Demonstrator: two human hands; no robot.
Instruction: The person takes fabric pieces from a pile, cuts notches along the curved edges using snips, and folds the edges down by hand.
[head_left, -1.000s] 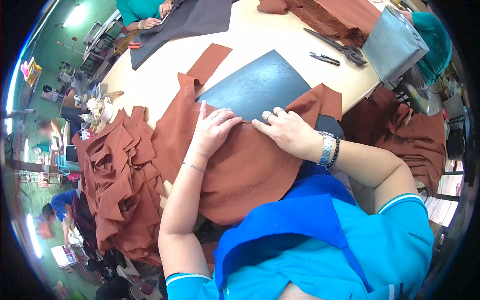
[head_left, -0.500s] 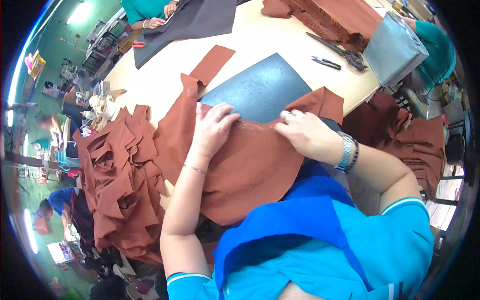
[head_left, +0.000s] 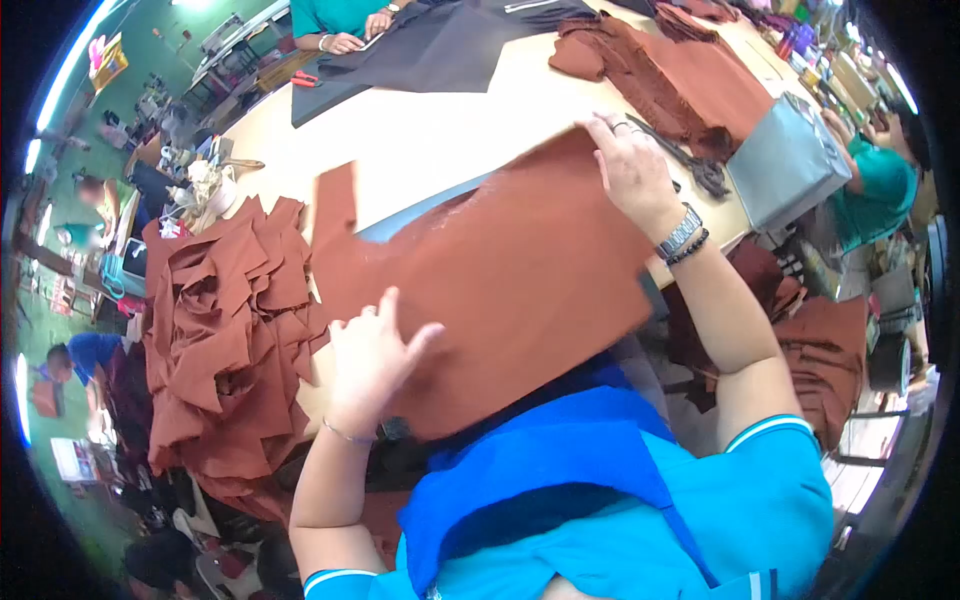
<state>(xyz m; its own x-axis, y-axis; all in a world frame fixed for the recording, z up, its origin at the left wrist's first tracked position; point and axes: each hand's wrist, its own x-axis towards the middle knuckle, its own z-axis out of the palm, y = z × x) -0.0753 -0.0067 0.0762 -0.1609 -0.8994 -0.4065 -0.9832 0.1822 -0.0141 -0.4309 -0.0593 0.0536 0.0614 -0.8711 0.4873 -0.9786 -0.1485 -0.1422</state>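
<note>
A reddish-brown fabric piece [head_left: 510, 270] with a notched outline spreads in front of me, over a dark flat board [head_left: 425, 212] that shows only as a strip along the far edge. My left hand [head_left: 372, 360] is at the fabric's near left part, fingers apart and thumb stretched out. At the far right corner, my right hand [head_left: 635, 175] has its fingers on the fabric's edge and grips it there. Just beyond that hand lie large dark scissors [head_left: 705, 175], partly hidden by it.
A heap of brown fabric pieces [head_left: 225, 340] stands at left. More brown cloth [head_left: 670, 80] lies on the far right table, beside a grey box [head_left: 790, 160]. Across the table, a person's hands [head_left: 360, 35] rest near dark cloth [head_left: 430, 55] and red-handled snips [head_left: 304, 78].
The fabric's far edge, earlier pinched by both hands, now lies farther out and covers most of the board. My right hand moved away from me; my left moved nearer and spread its fingers.
</note>
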